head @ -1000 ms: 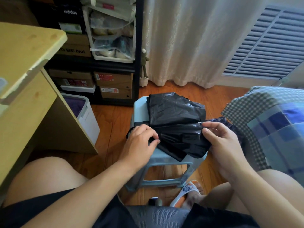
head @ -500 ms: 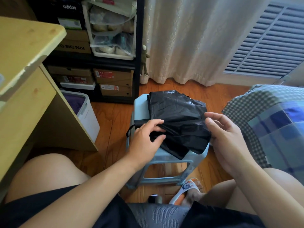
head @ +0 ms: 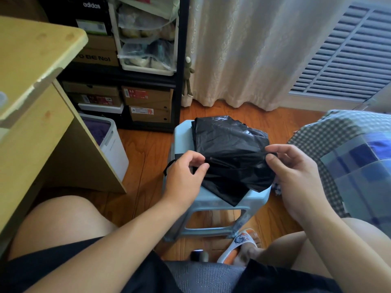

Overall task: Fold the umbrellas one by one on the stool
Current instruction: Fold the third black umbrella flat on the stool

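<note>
Wooden desk [head: 31, 66] far left; checked bedding [head: 349, 157] right. Pale blue stool [head: 211, 199] between the knees carries the black umbrella [head: 228, 157]. Left hand [head: 184, 176] pinches its near-left fabric; right hand [head: 294, 172] pinches its right edge.

A wooden desk [head: 31, 66] fills the left side, with a white bin [head: 112, 149] holding something purple on the floor just beside it. Behind stands a black shelf [head: 179, 60] stacked with shoeboxes [head: 148, 98] and clear shoe cases [head: 146, 49]. A small doll [head: 188, 75] hangs at the shelf's right post, against a cream curtain [head: 254, 49]. A louvred vent [head: 347, 58] sits at the right, above checked bedding [head: 349, 157]. The floor [head: 146, 157] is reddish wood
</note>
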